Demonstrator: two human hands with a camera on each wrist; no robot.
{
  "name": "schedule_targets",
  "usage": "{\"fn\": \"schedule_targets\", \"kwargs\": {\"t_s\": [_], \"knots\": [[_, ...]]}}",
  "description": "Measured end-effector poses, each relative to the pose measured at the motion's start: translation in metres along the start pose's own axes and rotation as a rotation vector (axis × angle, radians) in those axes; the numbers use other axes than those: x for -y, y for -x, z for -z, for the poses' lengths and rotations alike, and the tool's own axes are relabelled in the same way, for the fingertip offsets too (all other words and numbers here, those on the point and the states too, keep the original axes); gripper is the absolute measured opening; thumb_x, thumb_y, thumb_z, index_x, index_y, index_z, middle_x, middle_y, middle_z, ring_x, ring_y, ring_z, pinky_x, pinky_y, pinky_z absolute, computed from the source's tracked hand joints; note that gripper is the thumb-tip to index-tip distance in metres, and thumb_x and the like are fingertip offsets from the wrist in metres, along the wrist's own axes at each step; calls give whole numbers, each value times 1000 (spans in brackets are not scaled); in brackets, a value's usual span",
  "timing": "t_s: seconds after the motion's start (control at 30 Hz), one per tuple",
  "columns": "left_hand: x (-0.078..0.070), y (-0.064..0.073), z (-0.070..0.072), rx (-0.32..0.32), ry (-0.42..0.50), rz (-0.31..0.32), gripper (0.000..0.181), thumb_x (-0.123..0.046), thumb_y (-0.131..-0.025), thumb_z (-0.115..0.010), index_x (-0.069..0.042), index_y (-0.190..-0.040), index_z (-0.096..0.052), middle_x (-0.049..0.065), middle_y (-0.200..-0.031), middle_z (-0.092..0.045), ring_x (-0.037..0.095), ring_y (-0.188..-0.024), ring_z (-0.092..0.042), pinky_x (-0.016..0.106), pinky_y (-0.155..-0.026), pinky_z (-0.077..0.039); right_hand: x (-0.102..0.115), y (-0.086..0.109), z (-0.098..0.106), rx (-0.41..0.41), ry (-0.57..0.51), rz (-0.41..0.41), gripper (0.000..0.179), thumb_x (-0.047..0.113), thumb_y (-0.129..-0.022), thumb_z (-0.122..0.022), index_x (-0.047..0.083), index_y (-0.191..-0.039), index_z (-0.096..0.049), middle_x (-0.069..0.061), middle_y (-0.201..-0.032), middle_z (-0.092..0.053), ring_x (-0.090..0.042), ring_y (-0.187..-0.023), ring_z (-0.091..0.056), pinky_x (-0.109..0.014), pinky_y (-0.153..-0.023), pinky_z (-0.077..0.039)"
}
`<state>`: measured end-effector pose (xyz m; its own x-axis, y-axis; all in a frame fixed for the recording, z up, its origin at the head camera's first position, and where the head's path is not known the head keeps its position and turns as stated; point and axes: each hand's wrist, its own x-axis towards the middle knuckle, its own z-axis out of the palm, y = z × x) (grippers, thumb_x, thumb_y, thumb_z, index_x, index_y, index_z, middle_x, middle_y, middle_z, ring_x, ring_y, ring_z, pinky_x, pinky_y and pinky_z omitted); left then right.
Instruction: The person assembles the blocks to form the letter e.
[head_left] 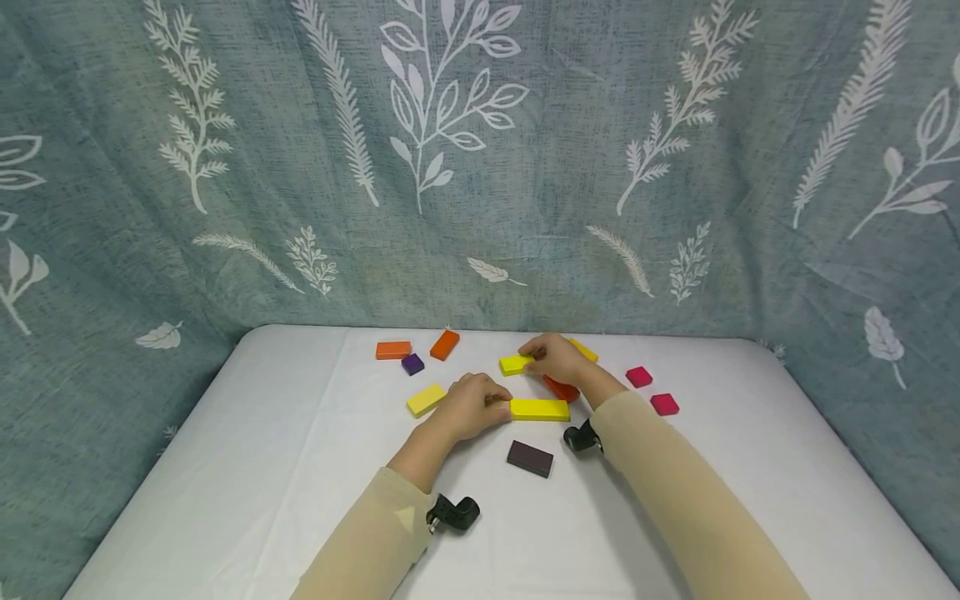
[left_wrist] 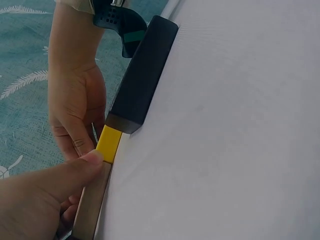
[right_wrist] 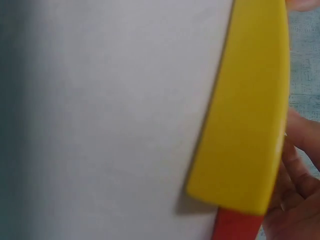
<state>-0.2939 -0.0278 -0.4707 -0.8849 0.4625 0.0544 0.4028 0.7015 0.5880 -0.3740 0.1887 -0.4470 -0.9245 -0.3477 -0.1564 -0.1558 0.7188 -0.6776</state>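
On the white table, my left hand (head_left: 472,406) pinches the left end of a long yellow block (head_left: 540,410) lying flat. Its thumb (left_wrist: 75,172) shows against the yellow in the left wrist view. Farther back, my right hand (head_left: 558,358) reaches over the table and grips the right end of another yellow block (head_left: 515,365) between thumb and fingers. Below that hand lies a red-orange block (head_left: 561,388), partly covered by it. A dark brown block (head_left: 530,459) sits in front of the long yellow one. A pale yellow block (head_left: 427,400) lies beside my left hand.
Two orange blocks (head_left: 393,350) and a small purple block (head_left: 412,364) lie at the back left. Behind my right wrist a further yellow block (head_left: 583,350) peeks out. Two pinkish-red pieces (head_left: 639,377) lie to the right. A patterned curtain (head_left: 480,250) hangs behind the table.
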Motion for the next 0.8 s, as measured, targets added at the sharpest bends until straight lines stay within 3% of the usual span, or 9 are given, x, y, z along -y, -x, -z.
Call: {"fn": "schedule_targets", "kwargs": {"t_s": [0.6, 0.8], "knots": [[-1, 1, 0, -7, 8, 12, 26, -32, -92, -74, -20, -116, -76, -5, -106, -66, 18, -106, -56, 40, -100, -40, -6, 5, 1, -67, -69, -79, 34, 13, -93, -73, 6, -126, -70, -12, -119, -65, -25, -102, -58, -38, -92, -49], [-1, 1, 0, -3, 14, 15, 26, -32, -92, -74, -20, -116, -76, -6, -105, -65, 18, -105, -55, 40, -100, -40, -12, 4, 1, -87, -75, -98, 33, 16, -92, -74, 7, -124, -71, -12, -120, -65, -25, -103, -57, -39, -92, -50]]}}
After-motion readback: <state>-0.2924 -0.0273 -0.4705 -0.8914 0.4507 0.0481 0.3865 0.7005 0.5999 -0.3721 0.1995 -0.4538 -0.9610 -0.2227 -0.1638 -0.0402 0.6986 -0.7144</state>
